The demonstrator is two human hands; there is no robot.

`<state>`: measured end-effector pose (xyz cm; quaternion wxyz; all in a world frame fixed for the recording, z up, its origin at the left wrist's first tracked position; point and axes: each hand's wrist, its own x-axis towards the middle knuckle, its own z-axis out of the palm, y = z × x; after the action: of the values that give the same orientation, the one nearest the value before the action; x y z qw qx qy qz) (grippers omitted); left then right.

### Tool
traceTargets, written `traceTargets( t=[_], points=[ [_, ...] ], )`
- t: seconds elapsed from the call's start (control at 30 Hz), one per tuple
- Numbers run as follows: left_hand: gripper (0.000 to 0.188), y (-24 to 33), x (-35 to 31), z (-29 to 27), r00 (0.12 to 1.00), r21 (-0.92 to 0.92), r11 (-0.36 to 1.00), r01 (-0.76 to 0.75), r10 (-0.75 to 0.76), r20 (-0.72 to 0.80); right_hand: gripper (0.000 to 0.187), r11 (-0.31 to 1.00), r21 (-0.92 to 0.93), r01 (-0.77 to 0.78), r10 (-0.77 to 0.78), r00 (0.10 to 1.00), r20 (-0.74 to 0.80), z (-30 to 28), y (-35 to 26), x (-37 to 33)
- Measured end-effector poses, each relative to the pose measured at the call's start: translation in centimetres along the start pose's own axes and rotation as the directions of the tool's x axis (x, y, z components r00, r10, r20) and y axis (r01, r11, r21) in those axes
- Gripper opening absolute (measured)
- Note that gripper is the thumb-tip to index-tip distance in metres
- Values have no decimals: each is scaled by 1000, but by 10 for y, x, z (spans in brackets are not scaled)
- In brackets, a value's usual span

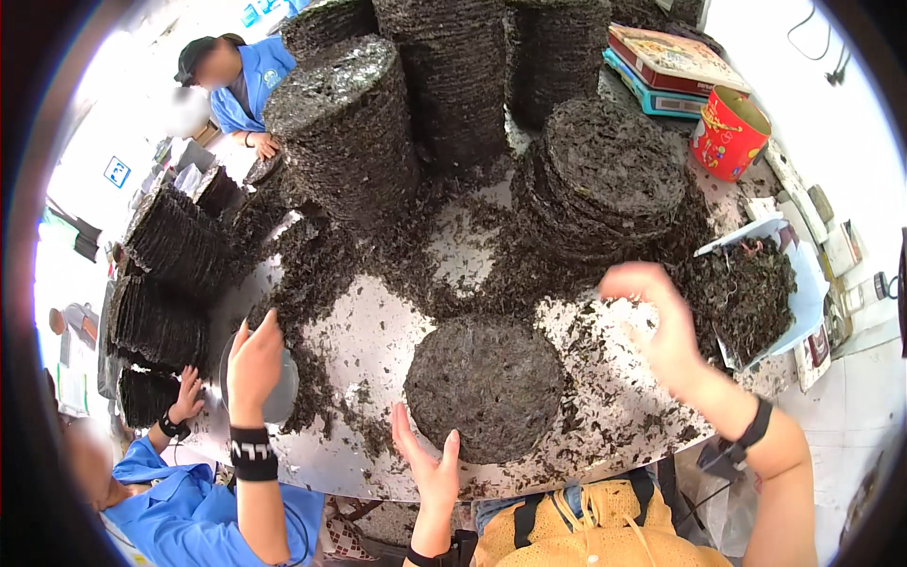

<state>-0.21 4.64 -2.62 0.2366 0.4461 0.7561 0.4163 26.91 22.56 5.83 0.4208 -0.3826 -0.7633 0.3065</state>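
A round, dark disc of dried seaweed (486, 387) lies on the white table in front of me. My left hand (430, 463) is at the disc's near left edge, thumb and fingers spread, its thumb close to or touching the rim. To the right and beyond the disc, my right hand (652, 317) hovers above scattered flakes. Its fingers are curved and somewhat blurred, the thumb stands apart, and I see nothing held. A low stack of seaweed discs (605, 180) stands just past this hand. Beside it sits a pale blue bin (811, 283) holding loose seaweed.
Tall seaweed stacks (345, 132) rise at the back, and more discs (161, 321) stand on edge at left. A co-worker's hand (255, 364) is over a round pale container at left; another person in blue (250, 80) works farther back. A red tin (729, 132) stands back right.
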Motion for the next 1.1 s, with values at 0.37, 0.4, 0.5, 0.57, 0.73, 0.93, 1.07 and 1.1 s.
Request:
traceTargets(
  t=[0.37, 0.4, 0.5, 0.57, 0.73, 0.93, 1.07, 1.1],
  points=[
    [69, -11, -8, 7, 998, -197, 979, 61, -53, 45, 38, 848, -193, 494, -310, 756, 576, 71, -9, -73],
    [68, -9, -9, 5, 997, -245, 966, 77, -66, 51, 36, 850, -186, 494, -316, 758, 571, 70, -8, -73],
    [63, -9, -14, -1, 999, -316, 947, 51, -43, 32, 31, 918, -138, 373, -304, 882, 361, 65, -7, -73],
    [63, 3, -16, -4, 997, -289, 955, -62, 43, -70, 28, 973, 165, -164, 134, 974, 184, 47, -32, -66],
    [74, 43, -21, -1, 981, -429, 882, -194, 183, -68, 23, 402, 836, -373, 648, 761, 29, 22, -35, -66],
    [31, 45, -37, 14, 820, -748, 341, 570, -173, 546, 22, 119, 818, -563, 736, 602, 308, 7, -36, -94],
    [18, 68, -40, 26, 802, -746, 295, 597, -223, 554, 22, 175, 789, -589, 765, 586, 267, -2, -29, -109],
    [17, 69, -42, 27, 801, -742, 302, 599, -236, 551, 22, 183, 789, -586, 765, 590, 260, -5, -32, -109]
  ],
)
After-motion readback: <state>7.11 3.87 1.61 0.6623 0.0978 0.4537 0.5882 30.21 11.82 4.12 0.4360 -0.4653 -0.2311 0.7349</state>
